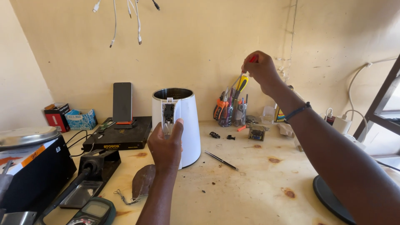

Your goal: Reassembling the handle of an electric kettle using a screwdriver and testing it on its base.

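White kettle body (183, 125) steadied by left hand (166, 143) gripping its handle mount; right hand (260, 68) pinches a red-handled screwdriver (246, 68) above the tool cup (227, 114), ready to bring to the mount's screws

The white plastic electric kettle body (187, 129) with a steel-lined open mouth stands upright on my wooden bench; I steady its opened handle side, dark inner parts showing. The red-handled thin metal screwdriver (246, 67) hangs tip-down above the tool jar, pinched.
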